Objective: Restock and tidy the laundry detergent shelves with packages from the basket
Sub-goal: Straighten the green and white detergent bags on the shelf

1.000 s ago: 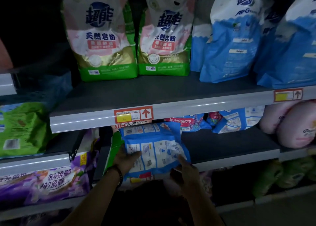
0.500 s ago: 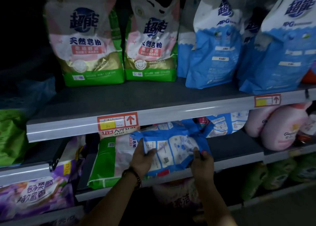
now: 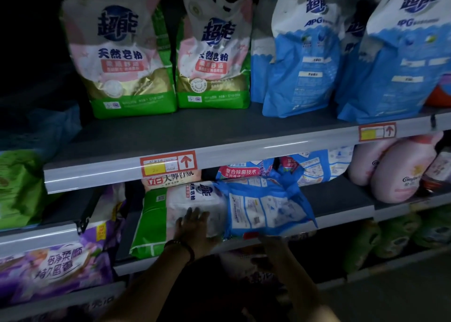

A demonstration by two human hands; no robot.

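A blue detergent bag [image 3: 266, 209] lies flat on the middle shelf [image 3: 341, 199], its front edge overhanging the shelf lip. To its left a white and green detergent bag [image 3: 170, 199] also lies flat. My left hand [image 3: 192, 226] rests on that white and green bag, fingers spread, a dark band on the wrist. In the dark just under the blue bag's front edge is my right hand [image 3: 273, 243]; whether it grips the bag is not clear. The basket is out of view.
On the upper shelf [image 3: 170, 136] two pink and green bags [image 3: 122, 60] stand left and blue bags [image 3: 305, 60] stand right. Pink bottles [image 3: 395, 175] lie on the middle shelf at right. A purple bag [image 3: 56, 268] and a green bag [image 3: 19, 187] sit at left.
The blue bag went from both my hands down flat onto the middle shelf and rightward. My left hand left it and now rests on the white and green bag. My right hand dropped below the shelf lip.
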